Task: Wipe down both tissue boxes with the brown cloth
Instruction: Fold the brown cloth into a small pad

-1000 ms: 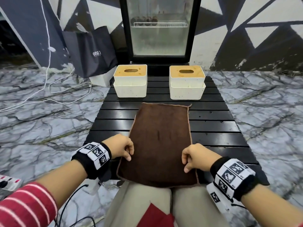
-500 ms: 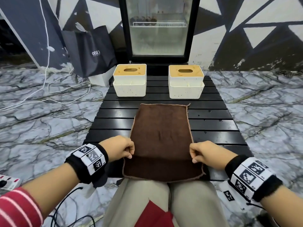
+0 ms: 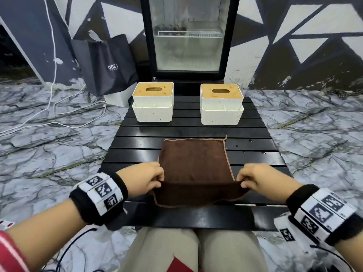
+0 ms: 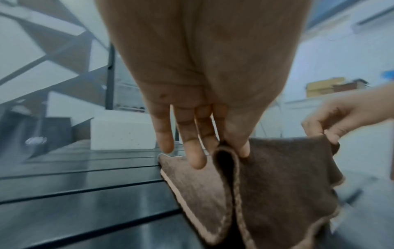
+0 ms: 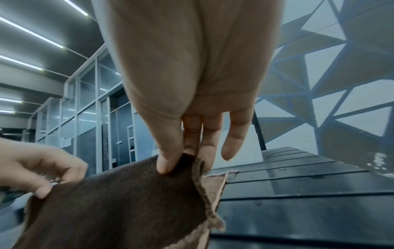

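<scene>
A brown cloth [image 3: 193,161] lies on the black slatted table [image 3: 135,138], its near part lifted into a fold that hangs toward me. My left hand [image 3: 155,180] pinches the cloth's left edge [image 4: 226,151] between thumb and finger. My right hand [image 3: 246,179] pinches the right edge [image 5: 183,161] the same way. Two white tissue boxes with wooden lids stand at the table's far end, one on the left [image 3: 153,104] and one on the right [image 3: 221,107], both well beyond my hands.
A glass-door fridge [image 3: 188,36] stands behind the table. A dark shopping bag [image 3: 110,63] leans at the back left, with white cables [image 3: 59,114] on the marble floor. My knees [image 3: 192,250] sit under the table's near edge.
Both hands took hold of the cloth's side edges and raised them, pulling the near end up off my lap and folding it forward onto the table.
</scene>
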`<control>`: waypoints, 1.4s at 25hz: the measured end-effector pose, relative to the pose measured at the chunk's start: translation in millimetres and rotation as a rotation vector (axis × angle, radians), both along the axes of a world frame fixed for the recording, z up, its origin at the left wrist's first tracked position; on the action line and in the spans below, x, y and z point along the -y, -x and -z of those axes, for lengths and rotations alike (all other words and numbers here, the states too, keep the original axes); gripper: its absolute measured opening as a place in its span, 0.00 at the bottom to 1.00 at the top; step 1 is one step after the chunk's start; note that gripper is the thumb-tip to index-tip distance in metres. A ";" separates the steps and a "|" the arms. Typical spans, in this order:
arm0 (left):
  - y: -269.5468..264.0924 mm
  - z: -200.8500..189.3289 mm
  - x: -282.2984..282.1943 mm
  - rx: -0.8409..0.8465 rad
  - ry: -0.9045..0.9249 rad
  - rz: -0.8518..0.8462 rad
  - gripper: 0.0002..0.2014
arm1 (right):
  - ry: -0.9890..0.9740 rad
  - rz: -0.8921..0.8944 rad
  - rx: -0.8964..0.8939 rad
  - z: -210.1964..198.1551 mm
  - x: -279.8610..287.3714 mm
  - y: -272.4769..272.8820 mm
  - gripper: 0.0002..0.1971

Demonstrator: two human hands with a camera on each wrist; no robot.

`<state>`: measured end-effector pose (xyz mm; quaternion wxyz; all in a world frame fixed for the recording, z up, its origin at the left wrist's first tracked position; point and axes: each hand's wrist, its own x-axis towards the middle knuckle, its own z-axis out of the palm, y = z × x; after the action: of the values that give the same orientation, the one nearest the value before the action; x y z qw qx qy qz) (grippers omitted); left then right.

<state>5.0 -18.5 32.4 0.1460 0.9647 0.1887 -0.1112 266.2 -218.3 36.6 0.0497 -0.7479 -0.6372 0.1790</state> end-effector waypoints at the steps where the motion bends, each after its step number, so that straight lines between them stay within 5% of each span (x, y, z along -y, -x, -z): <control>1: -8.3 -2.8 -11.0 0.023 0.012 -0.048 0.06 | -0.034 0.025 0.001 -2.5 -10.6 -8.0 0.05; 14: -85.3 30.3 -123.1 0.074 0.006 -0.392 0.08 | -0.054 0.307 -0.036 24.4 -136.4 -73.5 0.06; 20: -94.8 39.9 -131.7 0.053 -0.013 -0.336 0.08 | 0.032 0.308 -0.003 38.0 -147.5 -80.8 0.02; 27: -89.9 38.6 -125.6 0.159 -0.019 -0.349 0.08 | -0.113 0.269 -0.033 31.3 -138.4 -71.9 0.10; 35: -70.3 31.5 -67.3 0.090 0.079 -0.064 0.08 | 0.036 0.101 -0.116 23.1 -91.7 -28.9 0.13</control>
<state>75.4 48.8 0.9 0.1957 0.9557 0.2081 -0.0705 295.1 -126.6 13.6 0.0819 -0.7682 -0.5915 0.2308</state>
